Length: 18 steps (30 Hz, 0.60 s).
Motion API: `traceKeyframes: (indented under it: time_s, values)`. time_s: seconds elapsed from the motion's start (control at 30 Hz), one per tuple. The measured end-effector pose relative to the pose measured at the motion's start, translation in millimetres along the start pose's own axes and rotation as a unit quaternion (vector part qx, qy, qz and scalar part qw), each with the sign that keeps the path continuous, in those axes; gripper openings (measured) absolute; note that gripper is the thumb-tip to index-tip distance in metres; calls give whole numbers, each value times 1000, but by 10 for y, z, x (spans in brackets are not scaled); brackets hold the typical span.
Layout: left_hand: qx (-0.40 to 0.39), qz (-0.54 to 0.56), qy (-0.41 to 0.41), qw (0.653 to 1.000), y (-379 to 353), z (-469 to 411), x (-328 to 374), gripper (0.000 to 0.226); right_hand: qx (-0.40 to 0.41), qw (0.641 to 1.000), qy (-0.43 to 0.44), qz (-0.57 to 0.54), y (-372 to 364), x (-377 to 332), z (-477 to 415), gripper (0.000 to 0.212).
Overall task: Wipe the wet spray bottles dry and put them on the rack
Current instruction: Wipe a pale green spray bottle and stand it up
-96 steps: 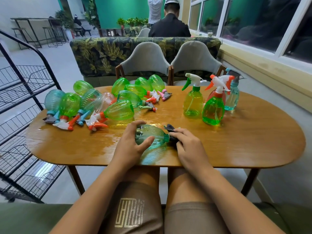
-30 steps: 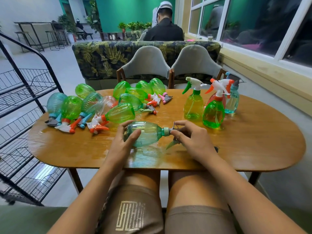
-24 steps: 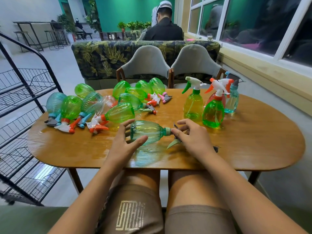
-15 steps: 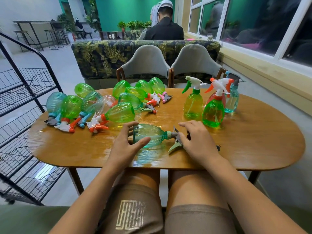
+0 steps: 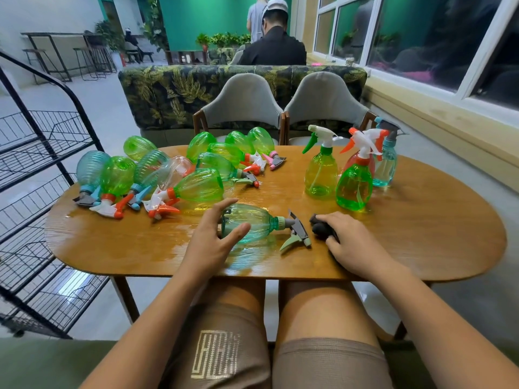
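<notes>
On the near middle of the table (image 5: 421,242): a pale green spray bottle (image 5: 252,224) is lying on its side, its base pointing left and its grey trigger head pointing right.
Left hand (image 5: 212,240): it is resting against the bottle's base with fingers spread and nearly straight, the thumb lying along the near side and the forefinger reaching over the far side, without clasping it.
Right hand (image 5: 351,240): it is lying palm-down just right of the trigger head, its fingers curling over a dark cloth (image 5: 318,227) and holding it against the tabletop, apart from the bottle.
Lying bottles (image 5: 196,186): a heap of green, bluish and clear ones is sprawling across the far left of the table, bases pointing away and triggers pointing mostly toward the near edge.
Upright bottles (image 5: 354,188): four are standing together at the far right, one yellow-green, one green, one reddish, one blue.
Rack (image 5: 42,192): the black wire shelving is standing on the floor just left of the table.
Tabletop: a wet sheen is showing around the lying bottles and under the left hand.
</notes>
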<state>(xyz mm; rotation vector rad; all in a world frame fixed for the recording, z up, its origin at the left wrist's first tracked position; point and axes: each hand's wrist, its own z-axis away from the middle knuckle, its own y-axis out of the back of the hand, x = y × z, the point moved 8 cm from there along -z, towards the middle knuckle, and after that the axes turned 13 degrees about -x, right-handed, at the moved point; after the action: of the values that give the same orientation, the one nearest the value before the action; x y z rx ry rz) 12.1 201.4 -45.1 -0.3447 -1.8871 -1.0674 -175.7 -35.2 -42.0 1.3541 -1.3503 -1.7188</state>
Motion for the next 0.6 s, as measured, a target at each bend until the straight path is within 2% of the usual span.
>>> traceKeyframes:
  time_s: [0.2, 0.37, 0.6]
  values:
    - [-7, -25, -4, 1000, -73, -33, -16, 62, 125, 985, 96, -70, 225, -356, 6, 43]
    - [-7, -38, -9, 999, -82, -38, -22, 60, 76, 979, 171, -75, -17, -832, -153, 43]
    - [-10, -39, -14, 999, -76, -59, -46, 59, 83, 985, 151, -33, -167, -817, -173, 45]
